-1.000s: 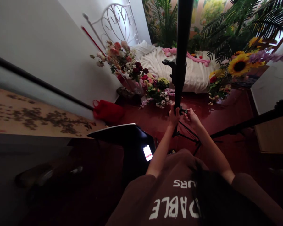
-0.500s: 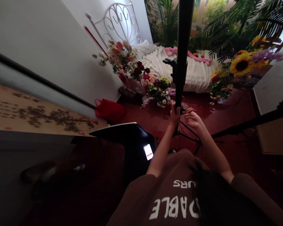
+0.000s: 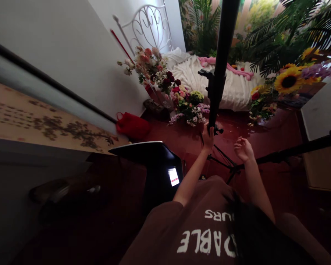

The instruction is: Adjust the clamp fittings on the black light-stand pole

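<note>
Left hand (image 3: 209, 137) gripping pole (image 3: 216, 92), right hand (image 3: 243, 149) open

Bright far end, deep shadow nearby, edges strongly warped.

A black tripod stand (image 3: 220, 62) rises from the dark red floor (image 3: 165, 134), its long pole leaning slightly, with a side clamp (image 3: 205, 73) high up and a small knob (image 3: 219, 130) lower down. Thin splayed legs (image 3: 223, 161) spread below the left hand (image 3: 208, 137), which wraps the pole.
</note>
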`<state>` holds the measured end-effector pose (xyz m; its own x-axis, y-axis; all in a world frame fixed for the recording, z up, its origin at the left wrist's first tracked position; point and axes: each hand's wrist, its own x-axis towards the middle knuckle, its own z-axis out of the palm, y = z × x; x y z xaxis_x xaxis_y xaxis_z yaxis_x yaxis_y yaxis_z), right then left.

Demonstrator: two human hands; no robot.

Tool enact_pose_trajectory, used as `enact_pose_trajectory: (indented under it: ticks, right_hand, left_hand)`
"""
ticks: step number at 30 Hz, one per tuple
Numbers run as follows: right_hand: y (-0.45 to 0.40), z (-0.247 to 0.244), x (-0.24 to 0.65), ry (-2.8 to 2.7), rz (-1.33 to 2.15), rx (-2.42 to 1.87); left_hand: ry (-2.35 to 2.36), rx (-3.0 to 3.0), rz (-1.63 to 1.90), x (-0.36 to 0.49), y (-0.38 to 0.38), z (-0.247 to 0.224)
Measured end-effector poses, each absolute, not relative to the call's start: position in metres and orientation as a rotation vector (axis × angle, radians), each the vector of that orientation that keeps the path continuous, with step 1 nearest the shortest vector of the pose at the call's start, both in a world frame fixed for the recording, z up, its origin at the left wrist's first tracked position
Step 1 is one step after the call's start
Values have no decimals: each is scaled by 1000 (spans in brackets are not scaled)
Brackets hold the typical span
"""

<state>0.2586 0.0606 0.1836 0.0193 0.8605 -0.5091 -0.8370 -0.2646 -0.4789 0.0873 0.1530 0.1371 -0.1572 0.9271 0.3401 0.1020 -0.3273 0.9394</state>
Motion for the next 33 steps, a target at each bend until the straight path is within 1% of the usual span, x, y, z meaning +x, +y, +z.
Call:
enact_pose_trajectory:
  ticks: [2, 5, 6, 10, 14, 18, 25, 29, 33]
  right_hand:
    - [42, 178, 287, -22, 1494, -949]
    - [10, 170, 330, -30, 1213, -1124]
    - [0, 167, 341, -55, 1210, -1203]
    - [-34, 154, 364, -233, 1186, -1580]
    - [-53, 142, 372, -372, 1114, -1801]
    - [-70, 140, 379, -429, 961, -1764]
    - [-99, 148, 385, -263, 627, -1602]
    - [-112, 151, 386, -248, 688, -1535]
    - [-112, 151, 380, -204, 754, -1509]
  left_hand:
    - [1289, 1367, 1630, 94, 140, 133]
    - [1414, 1295, 1674, 100, 112, 116]
    - [1462, 1280, 1657, 101, 100, 108]
    - [1544, 1266, 1480, 103, 61, 69]
    - [1273, 1426, 1186, 118, 46, 52]
    - [990, 1556, 1050, 154, 50, 67]
    - [492, 1837, 990, 233, 60, 123]
    - [295, 1837, 862, 274, 52, 137]
    - [277, 1797, 791, 298, 36, 132]
